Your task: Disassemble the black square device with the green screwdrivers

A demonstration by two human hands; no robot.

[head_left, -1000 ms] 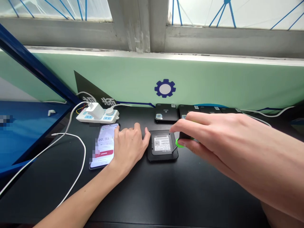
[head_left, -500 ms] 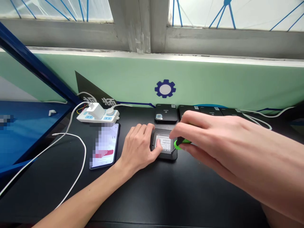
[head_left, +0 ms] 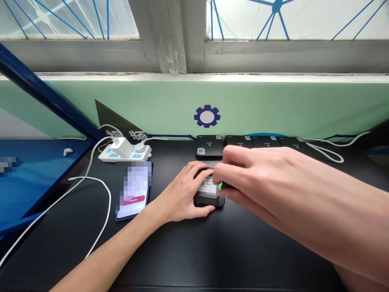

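Observation:
A flat black box [head_left: 209, 200] lies on the table with a white printed label [head_left: 207, 185] facing up. My left hand [head_left: 187, 192] grips it from the left, thumb along the near edge and fingers over the far side. From the right, my right hand [head_left: 243, 174] is closed around a green-and-black screwdriver [head_left: 220, 186] held over the box's right part. Most of the screwdriver is hidden by my fingers, and its tip cannot be made out.
Several similar black boxes [head_left: 209, 147] line the back by the green panel [head_left: 158, 105]. To the left are a lit phone [head_left: 133, 198], a white power strip [head_left: 124, 153] with plugs, and a loose white cable [head_left: 106, 215]. More cable [head_left: 326, 152] lies at back right.
My left hand has shifted from pressing the box's left side and label to spanning it, thumb now at the near edge. The right hand stays at the box's right side with the screwdriver.

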